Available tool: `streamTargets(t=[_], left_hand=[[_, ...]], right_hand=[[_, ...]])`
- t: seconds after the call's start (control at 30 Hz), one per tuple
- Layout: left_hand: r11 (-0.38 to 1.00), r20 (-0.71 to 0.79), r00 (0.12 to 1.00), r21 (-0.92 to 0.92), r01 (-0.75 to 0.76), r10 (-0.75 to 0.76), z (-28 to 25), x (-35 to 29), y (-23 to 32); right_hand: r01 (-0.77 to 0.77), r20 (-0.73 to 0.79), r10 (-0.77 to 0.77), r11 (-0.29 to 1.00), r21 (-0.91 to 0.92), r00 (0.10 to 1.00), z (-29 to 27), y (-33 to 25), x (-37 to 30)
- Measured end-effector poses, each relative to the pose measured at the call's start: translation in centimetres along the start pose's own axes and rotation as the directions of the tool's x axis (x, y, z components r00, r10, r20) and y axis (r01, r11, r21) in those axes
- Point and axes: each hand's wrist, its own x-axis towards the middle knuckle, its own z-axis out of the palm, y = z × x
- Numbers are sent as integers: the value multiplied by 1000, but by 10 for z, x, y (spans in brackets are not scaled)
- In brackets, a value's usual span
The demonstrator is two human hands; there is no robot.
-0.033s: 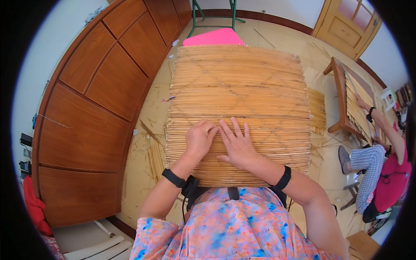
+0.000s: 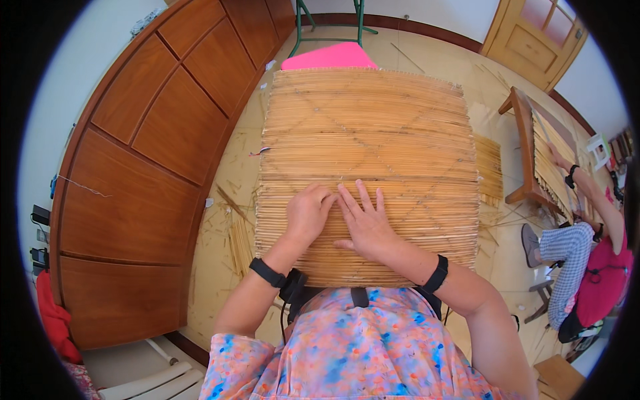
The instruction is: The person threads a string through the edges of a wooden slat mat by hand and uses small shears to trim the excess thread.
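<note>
A wide mat of thin straw-coloured sticks [image 2: 373, 147] lies in front of me, its near edge close to my body. Faint crossing lines of stitches or knots run over its surface. My left hand [image 2: 309, 215] rests on the nearer half, fingers curled with thumb and index pinched together; whatever is between them is too small to make out. Beside it my right hand [image 2: 365, 225] lies flat on the sticks, fingers spread, index tip almost touching the left fingertips. A small dark and red thread end [image 2: 261, 152] sticks out at the mat's left edge.
Wooden cabinets [image 2: 143, 200] line the left side. Loose sticks [image 2: 239, 243] litter the tiled floor. Under the mat's far edge shows a pink board [image 2: 330, 57]. At right, a co-worker's hand [image 2: 559, 157] is on another stick mat [image 2: 548, 163] on a wooden frame [image 2: 513, 110].
</note>
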Motion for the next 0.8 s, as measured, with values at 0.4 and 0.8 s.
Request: streamTargets(t=[0.4,0.8], left_hand=[[645,214,931,-675,359,-294,-65,40,42],[392,-156,986,-911,-124,-51,-120,61,98]], right_hand=[[19,-10,-19,1000,-1,1000,5,8,-4],[166,-253,-62,896,413,965,-4,28,48]])
